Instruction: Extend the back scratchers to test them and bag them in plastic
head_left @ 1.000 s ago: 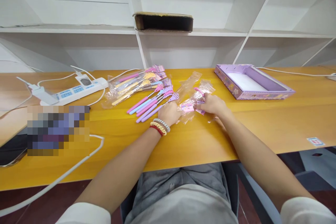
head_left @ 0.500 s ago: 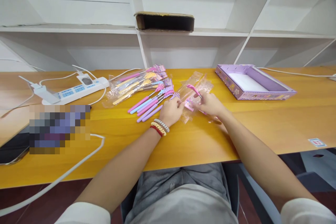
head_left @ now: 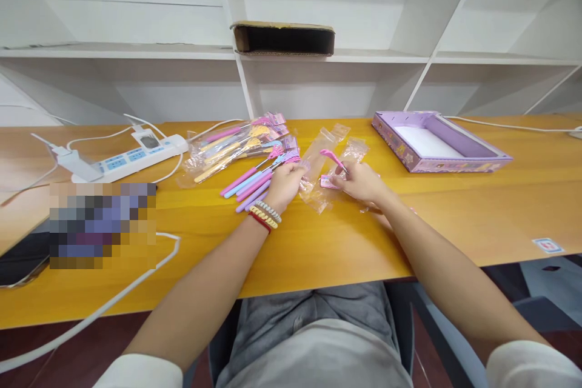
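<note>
My left hand (head_left: pixel 285 187) is closed, its fingertips pinching the edge of a clear plastic sleeve (head_left: pixel 318 148). Its wrist lies beside several loose back scratchers (head_left: pixel 254 185) with pink, blue and purple handles and metal rods. My right hand (head_left: pixel 361 182) is wrapped round another back scratcher, whose curved pink head (head_left: pixel 333 157) sticks out to the upper left; the palm hides its handle. A small pink card (head_left: pixel 326 181) shows by the right fingertips. More crumpled clear wrapping (head_left: pixel 354 150) lies on the table behind that hand.
Bagged back scratchers (head_left: pixel 240 145) lie behind the loose ones. An open purple box (head_left: pixel 411 157) stands at the right. To the left are a power strip (head_left: pixel 131 157), white cables and a phone (head_left: pixel 25 251). A cardboard box (head_left: pixel 284 39) sits on the white shelf.
My left hand has moved a little left, drawing a clear sleeve away from the wrapping by my right hand. The right hand stays almost in place, still gripping the pink-headed back scratcher.
</note>
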Available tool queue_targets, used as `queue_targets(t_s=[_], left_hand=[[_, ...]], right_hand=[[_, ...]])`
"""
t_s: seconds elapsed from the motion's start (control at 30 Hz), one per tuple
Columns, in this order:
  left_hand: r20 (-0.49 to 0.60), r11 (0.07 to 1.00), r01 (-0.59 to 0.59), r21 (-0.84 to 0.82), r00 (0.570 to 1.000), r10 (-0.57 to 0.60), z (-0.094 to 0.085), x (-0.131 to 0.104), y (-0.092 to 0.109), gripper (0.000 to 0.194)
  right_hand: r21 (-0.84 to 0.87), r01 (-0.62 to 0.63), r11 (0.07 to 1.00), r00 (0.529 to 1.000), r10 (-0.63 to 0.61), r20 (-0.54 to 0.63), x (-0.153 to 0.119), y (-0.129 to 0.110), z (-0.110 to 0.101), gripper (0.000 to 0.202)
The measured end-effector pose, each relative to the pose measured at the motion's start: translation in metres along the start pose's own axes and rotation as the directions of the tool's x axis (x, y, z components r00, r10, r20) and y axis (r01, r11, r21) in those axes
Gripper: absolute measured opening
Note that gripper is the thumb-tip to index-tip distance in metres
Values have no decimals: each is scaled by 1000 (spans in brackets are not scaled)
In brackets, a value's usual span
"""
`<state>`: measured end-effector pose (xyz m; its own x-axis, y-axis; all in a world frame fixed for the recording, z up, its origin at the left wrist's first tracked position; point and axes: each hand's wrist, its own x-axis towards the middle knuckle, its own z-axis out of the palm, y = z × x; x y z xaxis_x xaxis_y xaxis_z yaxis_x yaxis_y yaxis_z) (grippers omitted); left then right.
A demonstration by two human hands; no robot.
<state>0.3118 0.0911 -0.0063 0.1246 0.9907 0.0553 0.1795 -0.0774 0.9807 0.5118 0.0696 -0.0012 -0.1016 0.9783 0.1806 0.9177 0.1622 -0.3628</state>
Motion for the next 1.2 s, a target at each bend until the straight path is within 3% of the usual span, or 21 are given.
queue_targets(t_s=[0.07,0.2,0.4,0.63,0.73,0.87,1.0,1.2], left_hand=[[22,998,67,-10,998,-67,1,-1,0,13],[4,998,64,-15,998,-64,4,-3,-4,48],[15,977,-162,138,987,162,5,0,-10,20],[100,976,-209,53,974,203,9,-3,-10,35],[151,959,-284,21,949,277,9,-8,-7,41],[224,936,-351,-12,912,345,7,-17,1,45],[280,939,-339,-54,898,340,8,-24,5,48],[290,955,-271,-122,910,296,11,-28,6,54]], right_hand=[[38,2,999,1000,-1,-12,0,-2,-1,35],[61,26,998,1000,-25,-8,-1,-5,-1,36],[101,69,992,997,-64,-53,-5,-13,-3,42],[181,217,959,974,-201,-104,-10,-16,-7,58],[122,280,952,956,-265,-128,-10,-16,-4,64],[6,253,967,948,-247,-199,-10,-16,-1,57],[-71,194,978,948,-206,-244,-10,-17,-5,57],[-168,158,973,953,-195,-234,-13,-18,-11,66]])
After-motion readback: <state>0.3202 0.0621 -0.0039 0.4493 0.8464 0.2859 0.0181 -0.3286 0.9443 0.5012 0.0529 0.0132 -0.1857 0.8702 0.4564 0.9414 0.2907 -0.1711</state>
